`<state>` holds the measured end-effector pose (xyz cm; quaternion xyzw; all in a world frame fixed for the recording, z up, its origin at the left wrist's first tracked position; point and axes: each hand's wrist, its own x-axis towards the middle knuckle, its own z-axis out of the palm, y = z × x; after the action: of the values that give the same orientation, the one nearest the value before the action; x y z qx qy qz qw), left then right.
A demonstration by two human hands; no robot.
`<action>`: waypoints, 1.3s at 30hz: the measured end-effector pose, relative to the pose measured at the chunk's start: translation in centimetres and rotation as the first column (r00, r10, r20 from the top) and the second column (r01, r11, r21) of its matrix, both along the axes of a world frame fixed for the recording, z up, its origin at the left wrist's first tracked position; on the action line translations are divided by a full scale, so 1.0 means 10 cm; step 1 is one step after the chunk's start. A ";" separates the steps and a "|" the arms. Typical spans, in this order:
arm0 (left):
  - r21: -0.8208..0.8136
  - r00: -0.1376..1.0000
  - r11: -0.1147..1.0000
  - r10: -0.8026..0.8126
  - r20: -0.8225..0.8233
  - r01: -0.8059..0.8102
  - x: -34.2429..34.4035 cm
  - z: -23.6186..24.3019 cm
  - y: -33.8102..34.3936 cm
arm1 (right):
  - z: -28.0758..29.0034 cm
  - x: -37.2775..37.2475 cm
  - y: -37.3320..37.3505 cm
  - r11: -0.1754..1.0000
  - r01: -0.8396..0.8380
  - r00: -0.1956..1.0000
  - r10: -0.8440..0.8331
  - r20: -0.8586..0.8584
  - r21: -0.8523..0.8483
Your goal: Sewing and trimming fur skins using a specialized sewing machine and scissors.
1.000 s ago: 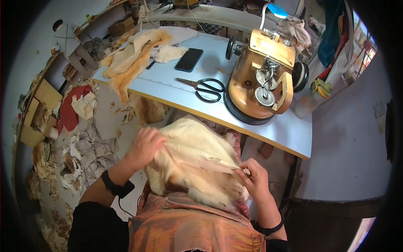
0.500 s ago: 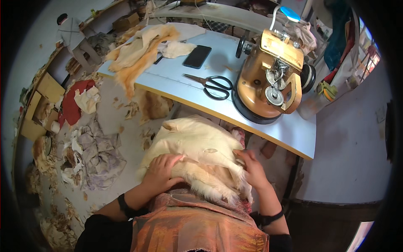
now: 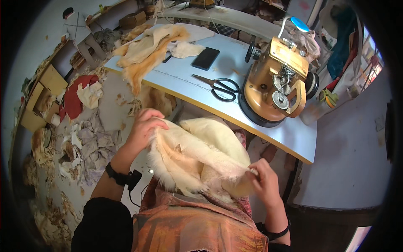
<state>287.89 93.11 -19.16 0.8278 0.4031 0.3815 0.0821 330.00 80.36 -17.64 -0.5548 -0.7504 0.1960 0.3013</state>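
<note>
A cream fur pelt (image 3: 191, 145) lies across my lap, its pale skin side mostly up and white hair showing along the lower left edge. My left hand (image 3: 145, 128) is closed on the pelt's left edge and holds it raised. At the right, my right hand (image 3: 265, 180) pinches the pelt's other edge between thumb and fingers. Between the hands the raised edge forms a taut, slanting fold, with more of the pelt bunched behind it. An orange-brown patterned apron (image 3: 197, 227) lies beneath.
On the white table (image 3: 168, 82) ahead are black-handled scissors (image 3: 220, 87), a phone (image 3: 205, 58), orange-and-cream fur pieces (image 3: 155, 46) and a gold-brown sewing machine (image 3: 268, 84). Scraps and grey cloth (image 3: 96, 143) litter the floor at left. A person (image 3: 84, 35) stands at the far left.
My left hand has moved up and left, lifting the pelt's near edge and folding it over. My right hand has shifted slightly right and down and now pinches the other edge.
</note>
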 end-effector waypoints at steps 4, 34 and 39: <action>-0.093 0.996 0.996 0.006 -0.094 -0.015 0.36 -0.02 0.06 | -0.16 -0.08 -0.13 0.996 0.053 0.998 -0.050 0.044 -0.067; -0.286 0.946 0.929 -0.287 -0.149 0.236 1.21 -0.19 -0.44 | -0.04 0.12 -0.15 0.992 -0.050 0.991 0.064 0.121 -0.117; -0.157 0.930 0.936 -0.338 -0.144 0.315 1.22 -0.25 -0.35 | 0.05 0.04 0.04 0.987 -0.091 0.986 0.107 0.126 -0.133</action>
<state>300.08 89.61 -21.70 0.9055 0.2892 0.2638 0.1640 330.45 80.80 -17.10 -0.5465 -0.7815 0.2205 0.2048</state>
